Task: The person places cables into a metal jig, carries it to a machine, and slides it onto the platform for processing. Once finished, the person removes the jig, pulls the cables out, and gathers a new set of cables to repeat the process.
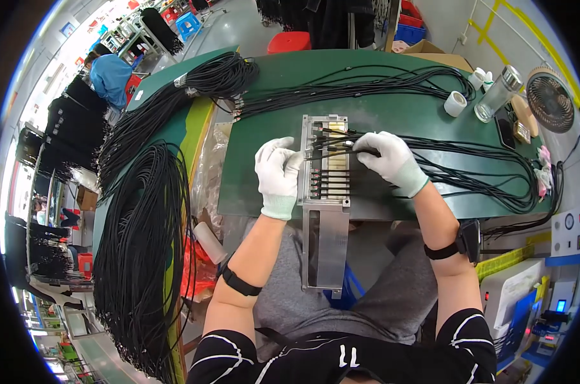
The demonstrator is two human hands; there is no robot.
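Both hands wear white knit gloves with ribbed cuffs ending at the wrist — the left hand (278, 174) near the middle of the frame, the right hand (392, 161) just right of centre. The forearms are bare below the gloves. Each arm carries a black band: a plain one on the left forearm, one with a small black device on the right. At the lower edge show short black sleeves with white curved lines — and grey trousers.

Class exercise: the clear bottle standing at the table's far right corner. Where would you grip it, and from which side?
Grip the clear bottle around its straight mid-body, probably coming from the near side: it stands roughly upright, the tape roll crowds its left, and the fan sits to its right.
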